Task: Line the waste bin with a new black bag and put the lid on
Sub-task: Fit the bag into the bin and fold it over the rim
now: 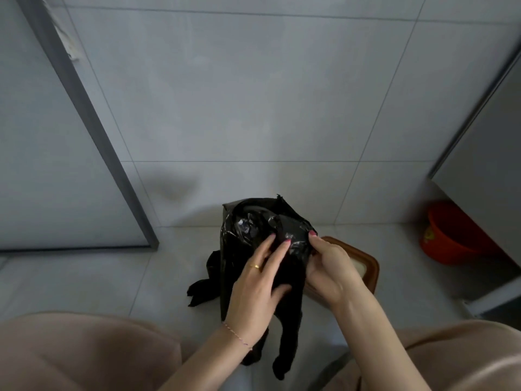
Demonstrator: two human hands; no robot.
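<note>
A crumpled black bag [248, 230] hangs low in the middle of the view, its loose ends trailing down between my knees. My left hand [258, 286] lies flat against the front of the bag with thumb and fingers pinching the film. My right hand [324, 266] grips the bag's right edge near the top. Behind my right hand stands a waste bin [369, 266] with a brown rim and a pale inside, mostly hidden by the hand and the bag. No lid is visible.
A red plastic bucket [451, 235] stands at the right under a grey cabinet [485, 142]. A grey-framed door panel [56, 136] fills the left side. Tiled wall is ahead and pale tiled floor [180, 266] below. My knees in beige trousers [84, 354] frame the bottom.
</note>
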